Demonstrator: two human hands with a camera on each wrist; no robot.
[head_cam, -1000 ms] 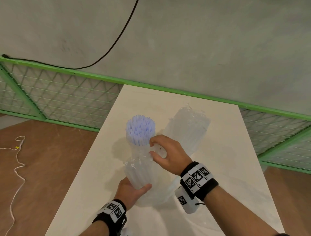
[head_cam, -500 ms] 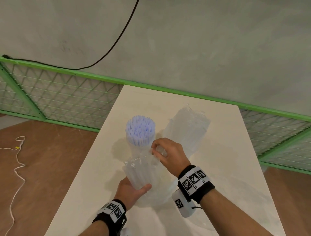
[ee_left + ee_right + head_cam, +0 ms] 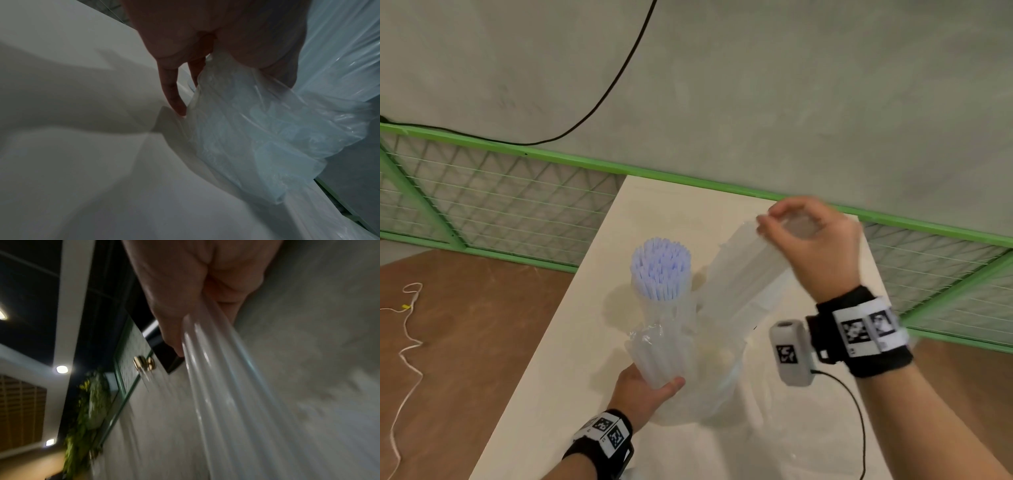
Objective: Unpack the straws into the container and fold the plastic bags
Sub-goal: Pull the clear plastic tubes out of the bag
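Left hand [image 3: 642,389] gripping bagged straws [image 3: 661,270], right hand [image 3: 815,240] pinching stretched plastic bag [image 3: 743,274], container hidden, right-wrist view blurred

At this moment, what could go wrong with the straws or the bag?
1. The straws stand upright and tall, steadied only by the left hand low down; pulling could tip them over.
2. The right hand pinches the bag stretched taut; thin plastic may tear or slip free.
3. Bag plastic bunched around the bundle's base may snag and drag straws onto the table.
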